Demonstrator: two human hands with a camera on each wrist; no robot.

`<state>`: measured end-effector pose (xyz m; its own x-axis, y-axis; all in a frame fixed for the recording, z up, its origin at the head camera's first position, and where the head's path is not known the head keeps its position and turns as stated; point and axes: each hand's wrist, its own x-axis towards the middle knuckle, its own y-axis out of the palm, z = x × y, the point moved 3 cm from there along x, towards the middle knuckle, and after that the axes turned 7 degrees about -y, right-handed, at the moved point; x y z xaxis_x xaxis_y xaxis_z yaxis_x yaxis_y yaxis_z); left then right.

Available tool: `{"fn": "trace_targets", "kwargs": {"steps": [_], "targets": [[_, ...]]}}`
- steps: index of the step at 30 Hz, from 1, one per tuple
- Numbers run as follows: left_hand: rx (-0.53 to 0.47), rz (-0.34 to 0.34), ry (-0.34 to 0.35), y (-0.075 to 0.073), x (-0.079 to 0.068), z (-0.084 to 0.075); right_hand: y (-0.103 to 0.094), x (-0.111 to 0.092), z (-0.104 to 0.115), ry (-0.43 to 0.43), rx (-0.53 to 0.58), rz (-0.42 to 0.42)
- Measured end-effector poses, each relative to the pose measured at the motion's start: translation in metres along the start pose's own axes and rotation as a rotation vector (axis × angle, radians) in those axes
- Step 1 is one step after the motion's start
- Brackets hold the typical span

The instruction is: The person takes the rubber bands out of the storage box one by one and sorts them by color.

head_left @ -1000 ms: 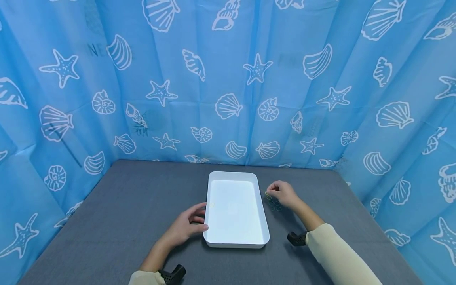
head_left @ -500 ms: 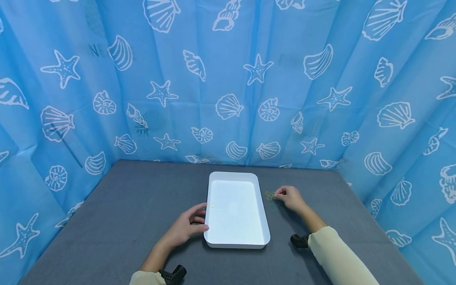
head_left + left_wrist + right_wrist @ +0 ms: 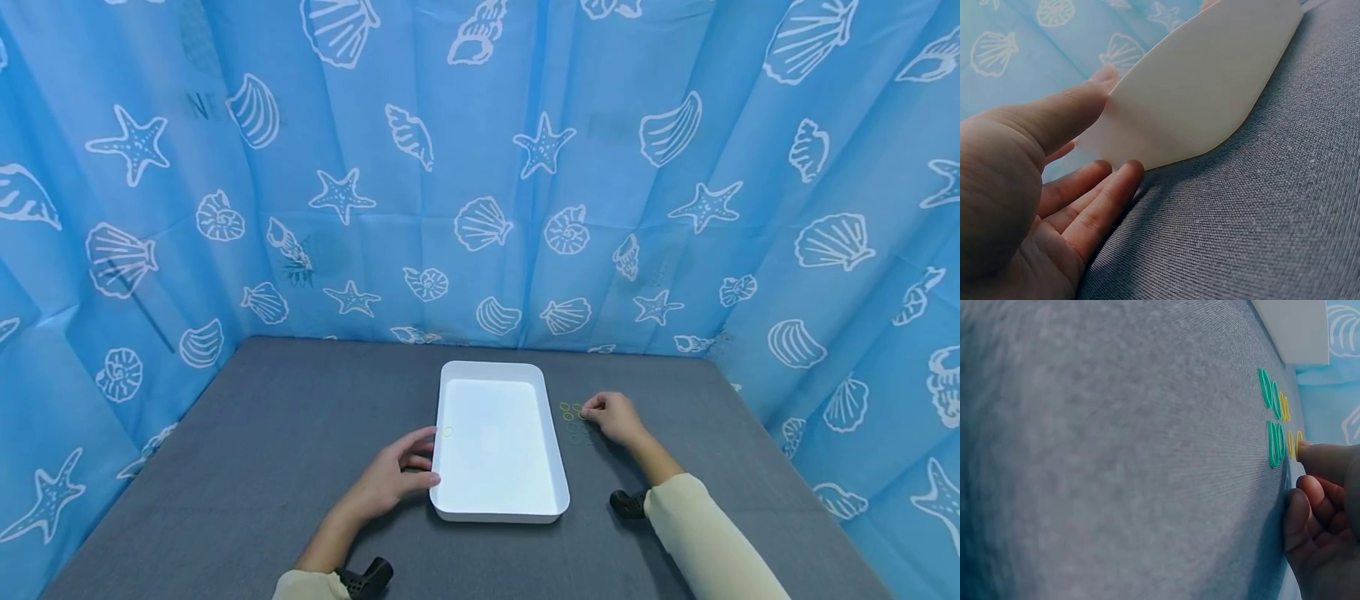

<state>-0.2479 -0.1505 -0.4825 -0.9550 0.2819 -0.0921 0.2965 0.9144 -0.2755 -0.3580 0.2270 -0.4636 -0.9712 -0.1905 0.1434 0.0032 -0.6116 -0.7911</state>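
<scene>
My left hand (image 3: 386,475) rests at the left side of a white tray (image 3: 498,510). Its thumb touches the rim and its other fingers lie relaxed against the outer wall. Beyond the tray's right side, my right hand (image 3: 613,415) pinches a thin yellow rubber band (image 3: 1297,447) at the table surface, between thumb and a finger partly hidden behind it. Several yellow and green rubber bands (image 3: 1270,445) lie close together beside that hand. In the head view the green ones look faint. A small pale-yellow loop (image 3: 447,427) shows inside the tray near its left wall.
A grey cloth-covered table (image 3: 315,408) carries everything. Behind it and at both sides hangs a blue curtain (image 3: 420,183) with white shells and starfish. A black wrist device (image 3: 628,504) sits at the right sleeve, and a second one (image 3: 369,578) at the left.
My right hand has moved to the right, from the left end of the bands to a yellow one farther right. The left hand and tray have stayed in place.
</scene>
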Motion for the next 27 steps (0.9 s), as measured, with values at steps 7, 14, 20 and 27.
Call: {"fn": "trace_targets", "kwargs": {"steps": [7,14,20,27], "targets": [[0.002,-0.006,-0.007,0.0001,-0.0002,-0.0008,0.0013,0.0014,0.0023,0.021,-0.008,0.031],[0.011,-0.003,-0.003,0.0003,0.0002,0.0001,0.0031,0.0025,0.0025,0.022,-0.035,0.033],[0.014,0.000,0.002,0.0001,0.0009,0.0010,0.0018,0.0035,0.0001,0.054,0.014,0.014],[0.004,0.003,0.007,-0.0003,0.0009,0.0011,-0.0010,0.0057,-0.0019,0.056,0.077,-0.012]]}}
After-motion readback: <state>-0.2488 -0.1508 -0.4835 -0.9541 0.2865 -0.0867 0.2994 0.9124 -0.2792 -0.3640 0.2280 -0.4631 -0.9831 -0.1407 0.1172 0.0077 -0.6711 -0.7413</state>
